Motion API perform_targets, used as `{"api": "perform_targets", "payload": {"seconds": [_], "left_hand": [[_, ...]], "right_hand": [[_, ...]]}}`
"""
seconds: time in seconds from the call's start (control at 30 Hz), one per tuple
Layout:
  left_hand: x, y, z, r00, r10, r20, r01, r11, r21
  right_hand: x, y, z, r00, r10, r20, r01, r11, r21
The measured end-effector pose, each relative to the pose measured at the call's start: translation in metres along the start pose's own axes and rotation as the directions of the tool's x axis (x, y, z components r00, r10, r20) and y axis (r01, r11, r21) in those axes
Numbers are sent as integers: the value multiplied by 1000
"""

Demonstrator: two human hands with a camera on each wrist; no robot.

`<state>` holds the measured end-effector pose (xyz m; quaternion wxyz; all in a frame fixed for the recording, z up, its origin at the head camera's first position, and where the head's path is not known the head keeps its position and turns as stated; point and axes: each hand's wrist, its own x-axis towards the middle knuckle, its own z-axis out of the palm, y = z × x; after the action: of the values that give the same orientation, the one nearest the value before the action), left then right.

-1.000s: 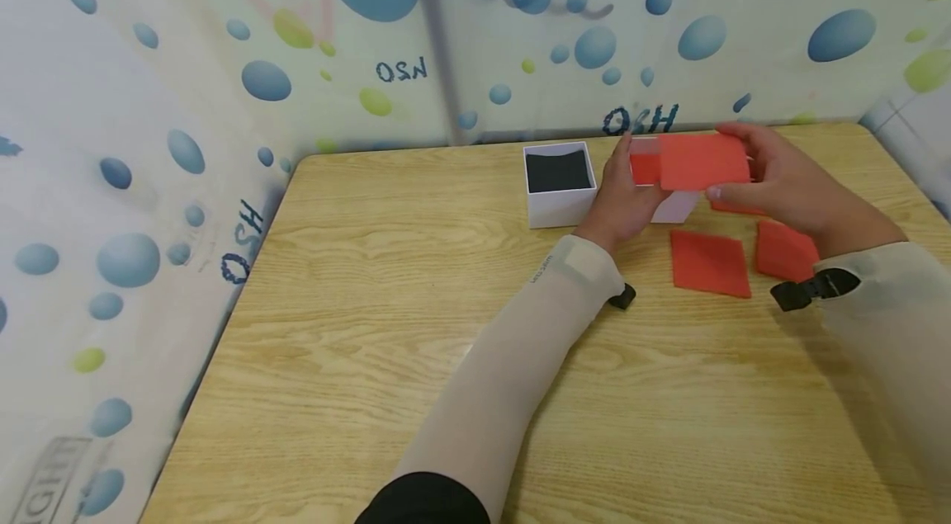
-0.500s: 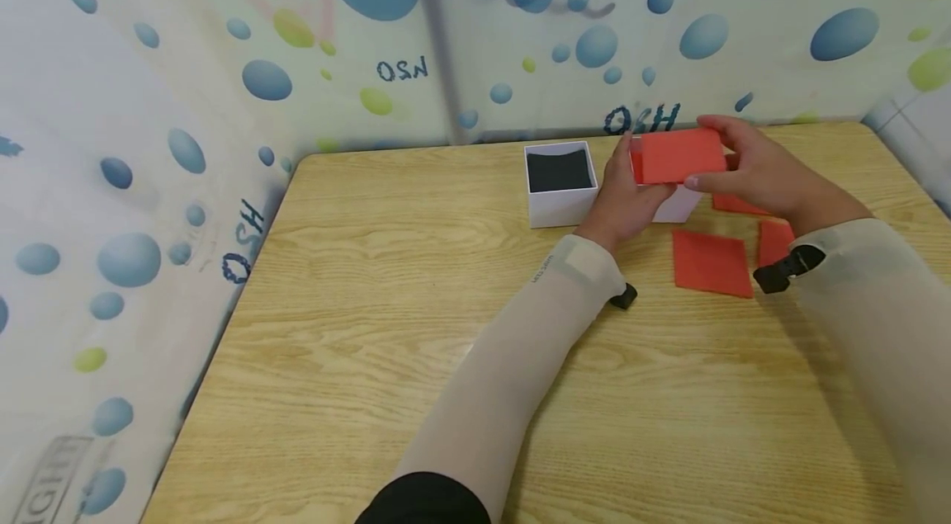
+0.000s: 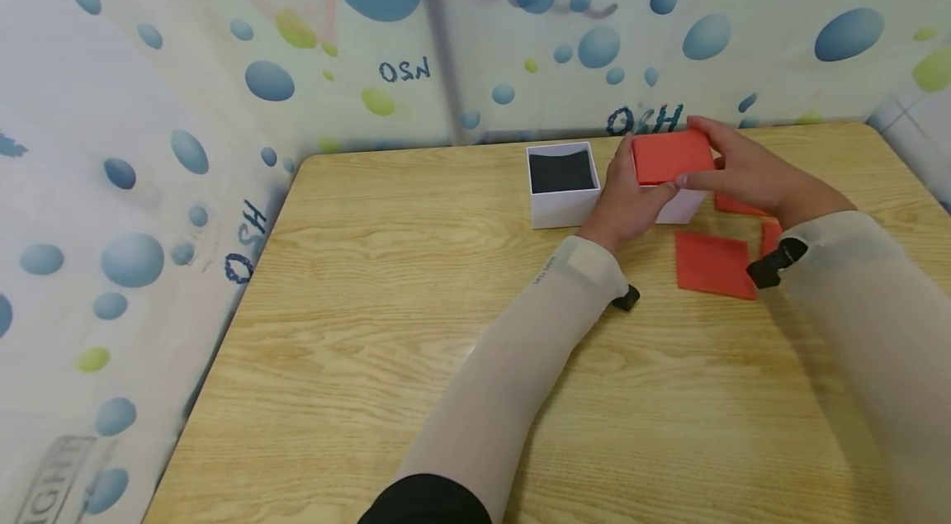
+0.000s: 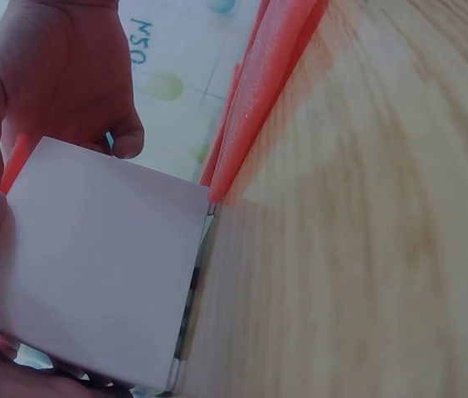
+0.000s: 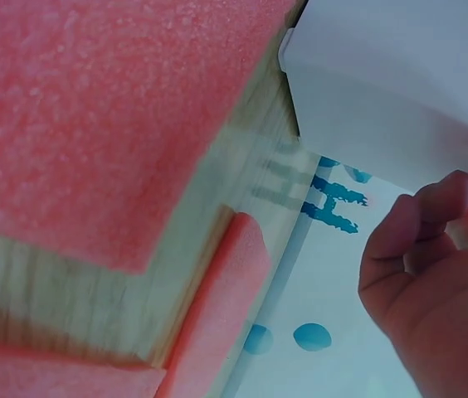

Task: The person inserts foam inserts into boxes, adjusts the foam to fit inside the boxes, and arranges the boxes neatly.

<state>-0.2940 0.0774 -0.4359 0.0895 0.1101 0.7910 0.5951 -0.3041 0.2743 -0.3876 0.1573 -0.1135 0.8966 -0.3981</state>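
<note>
In the head view, my left hand (image 3: pixel 622 206) grips the left side of a small white box (image 3: pixel 679 209) near the table's back edge. A red foam sheet (image 3: pixel 672 158) covers the box's top. My right hand (image 3: pixel 758 177) pinches this sheet at its right side, with the thumb at its front corner. The left wrist view shows the box's plain white side (image 4: pixel 93 265), with left-hand fingers around its edges. In the right wrist view, the curled right hand (image 5: pixel 441 290) is beside the white box (image 5: pixel 400 75). The box's inside is hidden under the sheet.
Another white box (image 3: pixel 565 210), with a black piece inside, stands just left of my left hand. Loose red foam sheets lie on the wooden table (image 3: pixel 371 301): one in front (image 3: pixel 715 264), others partly behind the right arm. A patterned wall covering (image 3: pixel 475 37) rises behind the table.
My right hand has moved left with the red foam sheet, which went from overhanging the box's right side to lying over its top. The left hand has stayed on the box.
</note>
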Motion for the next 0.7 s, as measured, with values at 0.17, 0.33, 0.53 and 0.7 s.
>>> {"api": "perform_targets", "payload": {"seconds": [0.17,0.33,0.53,0.7], "left_hand": [[0,0,0,1000,0,-6,1,1000,13],[-4,3,0,999,-31,-16,32,999,34],[-4,4,0,998,-61,-20,62,998,30],[-5,5,0,996,-85,-20,85,996,35]], "right_hand": [[2,-1,1,1000,6,4,-6,1000,3],[-2,-6,2,998,54,24,-54,999,7],[-2,-8,2,996,87,24,-86,995,-51],[0,-7,1,995,98,30,-94,991,-94]]}}
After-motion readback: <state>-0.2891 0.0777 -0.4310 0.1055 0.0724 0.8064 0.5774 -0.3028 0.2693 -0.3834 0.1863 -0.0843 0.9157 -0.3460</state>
